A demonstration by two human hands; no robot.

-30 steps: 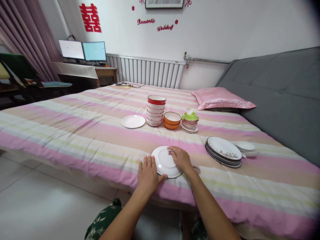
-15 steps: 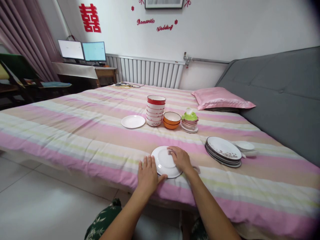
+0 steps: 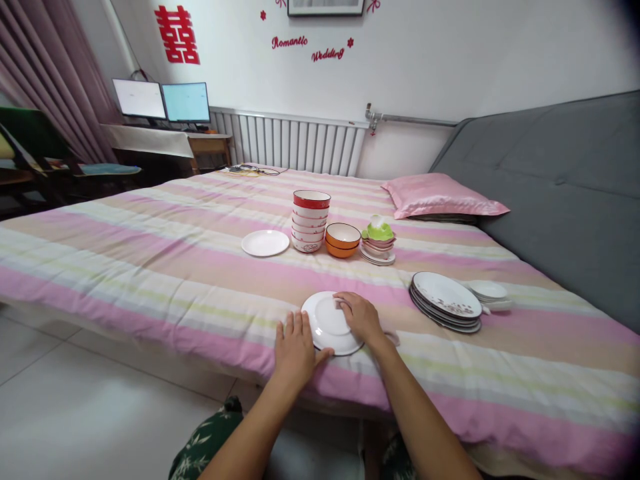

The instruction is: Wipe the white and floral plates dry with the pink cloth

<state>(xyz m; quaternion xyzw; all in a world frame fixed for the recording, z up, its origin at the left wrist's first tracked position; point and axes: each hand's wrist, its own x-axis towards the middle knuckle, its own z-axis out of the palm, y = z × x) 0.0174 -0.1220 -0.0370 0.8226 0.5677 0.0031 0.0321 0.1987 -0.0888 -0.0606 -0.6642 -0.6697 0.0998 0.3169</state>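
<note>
A white plate [image 3: 327, 330] lies upside down near the bed's front edge, its foot ring facing up. My left hand [image 3: 297, 347] rests flat on the striped sheet against the plate's left rim, fingers spread and thumb at the near rim. On the plate's right side, my right hand [image 3: 361, 317] presses a bunched pinkish cloth [image 3: 341, 303] against its underside, fingers closed round it. Part of the cloth shows beyond the right wrist; the rest is hidden under the hand.
Behind stand a white plate [image 3: 265, 243], stacked red-rimmed bowls [image 3: 309, 223], orange bowls [image 3: 342, 241] and small dishes with a green one [image 3: 379, 233] on top. Right are stacked patterned plates [image 3: 445, 300] and small white dishes [image 3: 489, 291]. A pink pillow [image 3: 443, 193] lies farther back.
The whole view has shifted very slightly. Both hands keep nearly the same places on the plate and sheet.
</note>
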